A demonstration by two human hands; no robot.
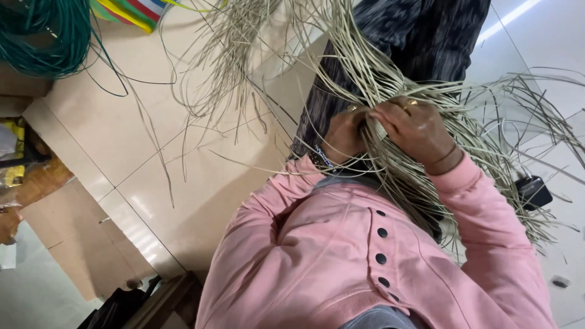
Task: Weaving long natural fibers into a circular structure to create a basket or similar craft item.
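Pale, stiff flat cane strips (390, 79) (a tangled spray) are clenched by left hand (344, 135) and right hand (417, 131)

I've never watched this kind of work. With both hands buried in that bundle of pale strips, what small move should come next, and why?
Probably the right hand should draw one strip free of the pale strips. Both hands, the left hand too, pinch the bundle at one spot, while the loose ends fan out tangled over the tiled floor.

floor: glossy beige tiles (122, 122) | light: strip glare (509, 18) | furniture: dark wooden piece (164, 301) at bottom edge
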